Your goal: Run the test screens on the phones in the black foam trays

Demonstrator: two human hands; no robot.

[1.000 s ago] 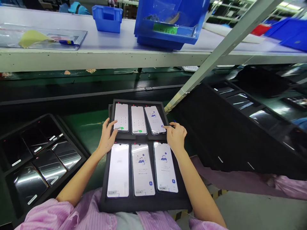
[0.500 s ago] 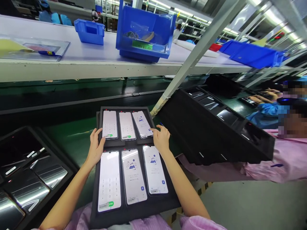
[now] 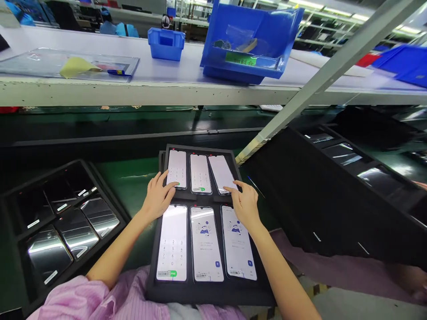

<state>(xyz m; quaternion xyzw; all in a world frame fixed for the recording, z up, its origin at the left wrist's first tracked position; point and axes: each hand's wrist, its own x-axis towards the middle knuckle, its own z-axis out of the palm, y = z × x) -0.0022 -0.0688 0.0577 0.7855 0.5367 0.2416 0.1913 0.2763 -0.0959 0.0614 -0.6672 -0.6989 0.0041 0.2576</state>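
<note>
Six lit phones lie in two rows in a black foam tray [image 3: 207,294]. My left hand [image 3: 158,195] has its fingers spread over the back-left phone [image 3: 177,166], which shows a keypad, one fingertip near its lower edge. My right hand [image 3: 245,200] rests its fingers apart at the lower part of the back-right phone [image 3: 220,171], whose screen is blank white and which lies tilted. Between them is the back-middle phone [image 3: 200,171] with a keypad. In front are a keypad phone [image 3: 172,244] and two phones showing a blue drawing [image 3: 207,246].
Another black tray [image 3: 113,200] with dark phones lies at the left. On the right, a tall stack of black trays [image 3: 300,191] stands beyond a slanted metal post [image 3: 300,104]. The shelf [image 3: 133,94] ahead carries blue bins [image 3: 247,44] and a pen.
My view has turned left. My left hand has moved from the tray's side onto the back-left phone. The back-right phone's screen has changed from a drawing to blank white.
</note>
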